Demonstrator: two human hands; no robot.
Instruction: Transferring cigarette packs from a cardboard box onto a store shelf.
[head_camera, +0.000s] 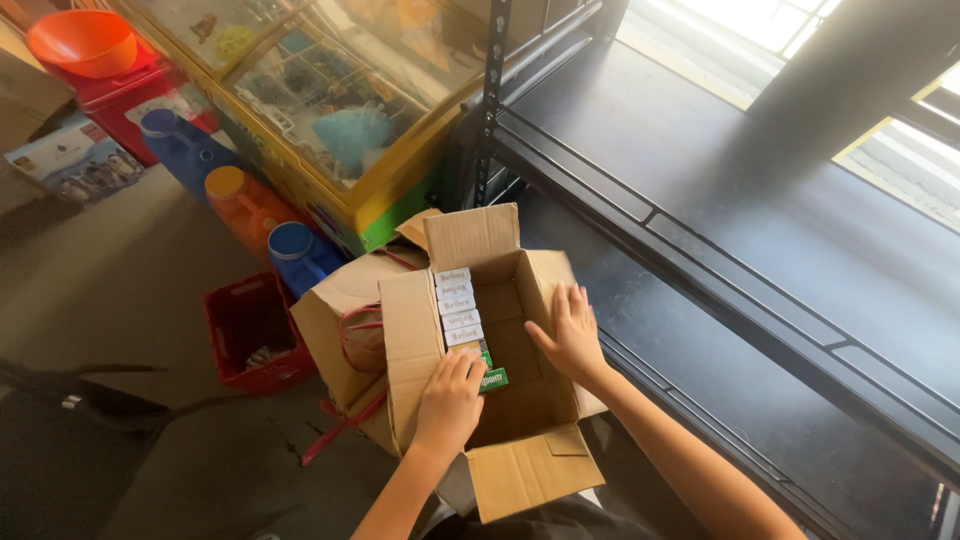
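An open cardboard box (520, 462) sits in front of me with its flaps spread. Along its left inner wall stands a row of small white packs (455, 305), with a green pack (492, 379) at the near end. My left hand (450, 400) rests on the left flap and its fingers close on the green pack. My right hand (572, 335) lies flat with fingers apart on the box's right wall, holding nothing. The rest of the box's inside looks bare.
A black metal shelf rack (720, 230) fills the right side. To the left are a red crate (245, 340), blue and orange jugs (255, 215), a glass-topped yellow chest (330, 120) and an orange bowl (82, 40). A second cardboard box (330, 320) with red string sits beside mine.
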